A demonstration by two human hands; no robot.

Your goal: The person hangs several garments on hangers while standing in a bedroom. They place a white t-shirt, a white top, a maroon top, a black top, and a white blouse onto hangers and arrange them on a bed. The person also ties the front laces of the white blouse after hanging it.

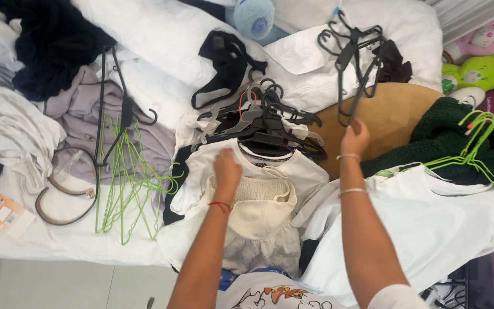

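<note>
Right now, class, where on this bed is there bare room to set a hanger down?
Bare sheet along the near edge, between the orange packet and green hangers. Tan patch beyond the right hand. Crowded: black hangers and tops under the left hand.

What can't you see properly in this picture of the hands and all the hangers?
Head view only:
- Left hand: fingers press into the cream top, so its grip is hidden.
- Right hand: seen from the back, fingers curl away by the black hangers; whether it holds one is unclear.
- Hanger pile: tangled, too many to count.
- Green plush toy: cut off by the right edge.
</note>
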